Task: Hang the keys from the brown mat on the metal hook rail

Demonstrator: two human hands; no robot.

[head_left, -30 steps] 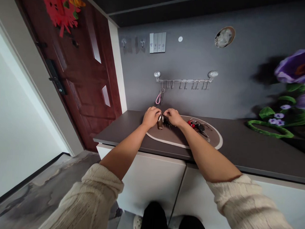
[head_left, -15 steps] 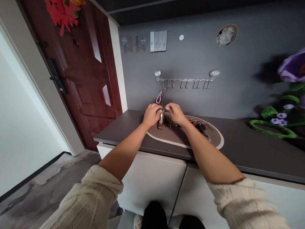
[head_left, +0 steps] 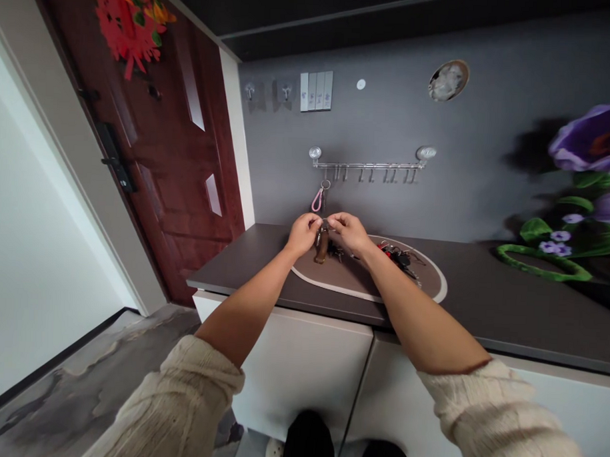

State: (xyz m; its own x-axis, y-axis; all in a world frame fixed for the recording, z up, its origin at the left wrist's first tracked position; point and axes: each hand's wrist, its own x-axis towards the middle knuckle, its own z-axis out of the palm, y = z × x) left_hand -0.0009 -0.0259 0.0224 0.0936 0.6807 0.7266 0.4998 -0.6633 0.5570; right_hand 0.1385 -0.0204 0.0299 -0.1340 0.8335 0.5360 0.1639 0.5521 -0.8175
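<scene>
Brown fob (head_left: 322, 246), leather by its look: where does it sit, and do the 2 hands have it?

It stands nearly upright on the taupe oval mat (head_left: 333, 276), directly below the hands. Its top end sits just under the fingertips, though the contact is partly hidden.

Hand state?

Left hand (head_left: 303, 234) and right hand (head_left: 349, 232) are both closed to a tight pinch, knuckles up, fingertips nearly meeting. Between them is a thin metal piece (head_left: 324, 222), too small to tell whether it is a split ring.

Technique note?

Judgement: a piece this small wants fingertip control, with both wrists steady and the fob kept square beneath it.

Anything touching the fob?

Dark keys (head_left: 337, 253) lie just to its right, apart from the fob. A bunch of keys with red tags (head_left: 397, 257) lies farther right on the mat.
</scene>
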